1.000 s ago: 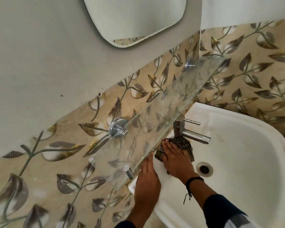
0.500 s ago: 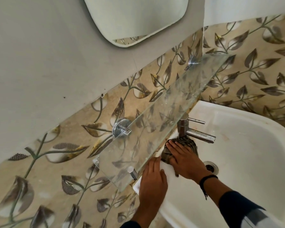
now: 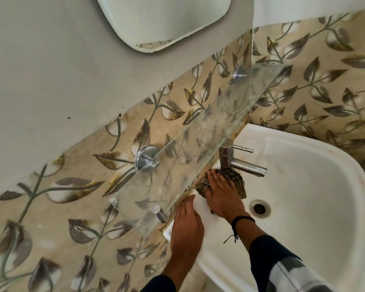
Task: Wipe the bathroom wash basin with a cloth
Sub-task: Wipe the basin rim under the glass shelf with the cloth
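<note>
The white wash basin (image 3: 316, 199) fills the lower right, with a drain (image 3: 259, 208) in its bowl. A dark striped cloth (image 3: 237, 180) lies on the basin's back ledge at the foot of the steel tap (image 3: 238, 160). My right hand (image 3: 221, 193) presses flat on the cloth with straight fingers pointing toward the wall. My left hand (image 3: 187, 228) rests flat on the basin's left corner, its fingertips under the edge of the glass shelf. Part of the cloth is hidden beneath my right hand.
A glass shelf (image 3: 198, 148) on chrome brackets (image 3: 145, 159) juts out over the basin's back ledge, close above both hands. A mirror (image 3: 162, 20) hangs higher on the grey wall. Leaf-patterned tiles (image 3: 316, 81) line the walls behind the basin.
My right hand and the cloth stay pressed at the tap's base, shifted only slightly. The left hand keeps its place on the basin corner. The view has drifted a little.
</note>
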`<state>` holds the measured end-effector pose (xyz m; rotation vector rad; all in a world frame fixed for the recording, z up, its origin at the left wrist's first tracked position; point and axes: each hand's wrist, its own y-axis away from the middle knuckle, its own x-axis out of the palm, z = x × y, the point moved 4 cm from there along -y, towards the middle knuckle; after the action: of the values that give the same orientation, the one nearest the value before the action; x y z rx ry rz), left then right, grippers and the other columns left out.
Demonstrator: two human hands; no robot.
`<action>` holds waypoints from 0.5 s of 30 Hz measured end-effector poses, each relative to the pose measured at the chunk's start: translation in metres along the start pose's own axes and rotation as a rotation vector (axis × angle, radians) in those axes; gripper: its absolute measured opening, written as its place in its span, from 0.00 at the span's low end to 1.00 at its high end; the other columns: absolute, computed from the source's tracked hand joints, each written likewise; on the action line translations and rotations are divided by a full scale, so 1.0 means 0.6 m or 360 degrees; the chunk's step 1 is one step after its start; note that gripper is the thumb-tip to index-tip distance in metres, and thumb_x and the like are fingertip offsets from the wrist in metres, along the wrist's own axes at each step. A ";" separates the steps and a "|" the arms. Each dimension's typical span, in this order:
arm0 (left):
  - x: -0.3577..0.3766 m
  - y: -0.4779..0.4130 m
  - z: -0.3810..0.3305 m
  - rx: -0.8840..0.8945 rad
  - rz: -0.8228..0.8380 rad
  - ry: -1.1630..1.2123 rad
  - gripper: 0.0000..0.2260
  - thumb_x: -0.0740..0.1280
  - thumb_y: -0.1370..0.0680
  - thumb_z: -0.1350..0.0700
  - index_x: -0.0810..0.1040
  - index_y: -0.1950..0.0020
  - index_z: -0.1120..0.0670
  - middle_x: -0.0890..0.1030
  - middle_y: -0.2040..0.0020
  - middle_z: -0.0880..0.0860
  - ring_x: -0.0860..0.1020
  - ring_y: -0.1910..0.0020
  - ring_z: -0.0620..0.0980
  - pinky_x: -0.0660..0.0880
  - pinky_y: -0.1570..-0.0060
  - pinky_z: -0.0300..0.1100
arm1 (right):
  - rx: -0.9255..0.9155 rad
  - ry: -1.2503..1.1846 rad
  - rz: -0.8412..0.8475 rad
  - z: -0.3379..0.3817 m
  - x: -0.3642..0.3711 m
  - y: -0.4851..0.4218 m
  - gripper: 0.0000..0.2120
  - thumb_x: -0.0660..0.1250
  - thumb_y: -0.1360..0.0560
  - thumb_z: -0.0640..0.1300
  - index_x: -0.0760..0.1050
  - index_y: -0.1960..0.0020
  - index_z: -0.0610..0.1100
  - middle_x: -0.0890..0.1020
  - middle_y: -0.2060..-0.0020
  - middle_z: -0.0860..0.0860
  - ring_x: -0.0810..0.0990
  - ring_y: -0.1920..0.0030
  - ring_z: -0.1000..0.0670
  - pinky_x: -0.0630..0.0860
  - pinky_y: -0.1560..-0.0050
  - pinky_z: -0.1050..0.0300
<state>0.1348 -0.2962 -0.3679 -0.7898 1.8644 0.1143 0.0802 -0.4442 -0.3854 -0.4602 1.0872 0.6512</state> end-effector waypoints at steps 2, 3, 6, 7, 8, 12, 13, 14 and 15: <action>-0.002 0.003 0.001 -0.0002 -0.0023 0.0031 0.19 0.55 0.18 0.62 0.68 0.27 0.58 0.75 0.31 0.57 0.73 0.31 0.53 0.73 0.33 0.49 | -0.0043 -0.0009 0.0020 0.002 0.011 0.018 0.28 0.47 0.17 0.54 0.45 0.19 0.49 0.48 0.20 0.54 0.45 0.21 0.54 0.41 0.23 0.50; -0.004 0.005 0.001 -0.0008 -0.0053 0.0049 0.19 0.54 0.17 0.60 0.68 0.27 0.56 0.75 0.32 0.57 0.75 0.33 0.53 0.74 0.35 0.47 | -0.0121 0.0019 0.0013 -0.005 0.019 0.031 0.28 0.47 0.17 0.54 0.45 0.19 0.50 0.49 0.20 0.54 0.45 0.21 0.54 0.40 0.23 0.51; -0.011 0.006 0.001 -0.0093 -0.0143 0.0118 0.20 0.46 0.16 0.49 0.67 0.27 0.49 0.76 0.32 0.53 0.79 0.39 0.49 0.76 0.44 0.39 | -0.0343 0.0087 0.0051 -0.035 0.020 0.044 0.27 0.46 0.17 0.55 0.46 0.20 0.53 0.50 0.20 0.57 0.45 0.21 0.56 0.41 0.23 0.54; -0.012 0.006 0.001 -0.0114 -0.0163 0.0140 0.21 0.45 0.17 0.46 0.66 0.28 0.48 0.76 0.32 0.53 0.80 0.40 0.49 0.75 0.46 0.37 | -0.0348 0.0094 0.0055 -0.039 0.014 0.035 0.27 0.46 0.17 0.55 0.47 0.20 0.54 0.50 0.20 0.57 0.45 0.21 0.56 0.42 0.23 0.54; -0.013 0.006 0.001 -0.0128 -0.0172 0.0160 0.21 0.44 0.17 0.45 0.66 0.28 0.47 0.76 0.32 0.52 0.80 0.40 0.49 0.73 0.48 0.36 | -0.0302 0.0079 0.0058 -0.038 0.008 0.027 0.26 0.47 0.17 0.55 0.47 0.20 0.54 0.50 0.20 0.57 0.45 0.21 0.56 0.42 0.23 0.53; -0.019 0.005 0.000 -0.0135 -0.0182 0.0261 0.23 0.45 0.17 0.42 0.66 0.27 0.48 0.75 0.31 0.49 0.73 0.33 0.45 0.68 0.38 0.33 | -0.0309 0.0051 0.0011 -0.011 0.022 0.058 0.27 0.43 0.19 0.57 0.50 0.20 0.54 0.51 0.21 0.57 0.46 0.21 0.54 0.39 0.24 0.51; -0.021 0.005 -0.001 -0.0121 -0.0195 0.0269 0.25 0.43 0.18 0.39 0.67 0.27 0.48 0.75 0.31 0.48 0.72 0.32 0.44 0.66 0.37 0.31 | -0.0387 0.0047 0.0058 -0.014 0.029 0.072 0.28 0.41 0.20 0.58 0.50 0.20 0.55 0.51 0.21 0.58 0.45 0.21 0.55 0.38 0.24 0.53; -0.023 0.005 -0.002 -0.0117 -0.0204 0.0275 0.26 0.42 0.18 0.38 0.67 0.27 0.47 0.75 0.31 0.48 0.72 0.32 0.43 0.66 0.37 0.31 | -0.0446 0.0054 0.0099 -0.022 0.028 0.078 0.29 0.40 0.20 0.60 0.49 0.20 0.56 0.51 0.21 0.59 0.44 0.21 0.57 0.38 0.24 0.54; -0.024 0.006 -0.004 -0.0121 -0.0210 0.0286 0.26 0.42 0.18 0.37 0.66 0.28 0.47 0.75 0.32 0.47 0.71 0.31 0.43 0.65 0.36 0.31 | -0.0470 0.0062 0.0105 -0.031 0.021 0.071 0.28 0.41 0.20 0.60 0.49 0.20 0.57 0.51 0.21 0.60 0.44 0.21 0.58 0.39 0.24 0.55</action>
<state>0.1344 -0.2877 -0.3555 -1.0012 1.9791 0.0315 0.0427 -0.4222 -0.4057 -0.6955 1.0501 0.8694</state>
